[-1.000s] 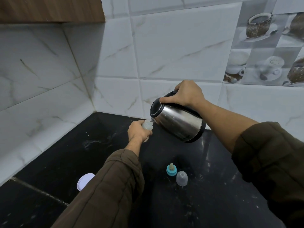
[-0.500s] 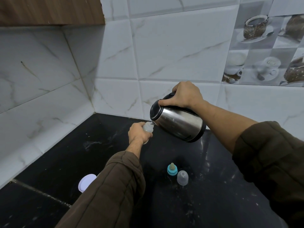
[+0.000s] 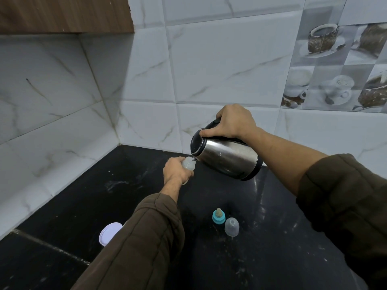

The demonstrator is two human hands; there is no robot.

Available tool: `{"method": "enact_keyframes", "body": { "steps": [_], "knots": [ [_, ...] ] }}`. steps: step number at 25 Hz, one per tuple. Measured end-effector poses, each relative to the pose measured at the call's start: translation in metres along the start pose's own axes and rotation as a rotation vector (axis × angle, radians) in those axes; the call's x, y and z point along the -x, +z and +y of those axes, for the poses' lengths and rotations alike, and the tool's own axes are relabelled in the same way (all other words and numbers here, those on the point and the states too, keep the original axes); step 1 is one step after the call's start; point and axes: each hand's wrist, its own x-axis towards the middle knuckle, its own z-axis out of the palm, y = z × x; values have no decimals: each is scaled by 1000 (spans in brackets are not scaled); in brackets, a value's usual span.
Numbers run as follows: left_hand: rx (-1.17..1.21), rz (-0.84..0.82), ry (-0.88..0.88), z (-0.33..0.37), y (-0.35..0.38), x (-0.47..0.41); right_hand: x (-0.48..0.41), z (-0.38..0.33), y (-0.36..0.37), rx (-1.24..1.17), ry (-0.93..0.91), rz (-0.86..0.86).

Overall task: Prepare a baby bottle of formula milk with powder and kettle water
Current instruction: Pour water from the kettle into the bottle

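**Kettle tipped at the mouth of the baby bottle**

The right hand (image 3: pixel 232 122) curls round the black handle of a steel electric kettle (image 3: pixel 225 156), which is tilted well over toward the left with its spout down at the open neck of a translucent baby bottle (image 3: pixel 188 163). The left hand (image 3: pixel 176 171) wraps its fingers round the bottle's body, so only the neck and shoulder show above the fist; spout and bottle mouth are touching or very nearly so, and whether water runs cannot be told. Both hang above a black stone countertop (image 3: pixel 272 237) in a corner of white marble-look wall tiles (image 3: pixel 219 65). Nearer the person, on the counter, stand a teal screw ring with its teat (image 3: pixel 218 216) and, just beside it, a clear dome cap (image 3: pixel 231 227). A white round lid (image 3: pixel 109 234) lies to the left, partly hidden by the brown left sleeve (image 3: pixel 144 237).
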Motion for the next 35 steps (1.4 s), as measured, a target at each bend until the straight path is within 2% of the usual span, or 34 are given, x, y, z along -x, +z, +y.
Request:
{"method": "enact_keyframes", "body": {
  "steps": [35],
  "knots": [
    [5,-11,12,0,-5,3,-4,-7,-2,53,-51,10]
  ]
}}
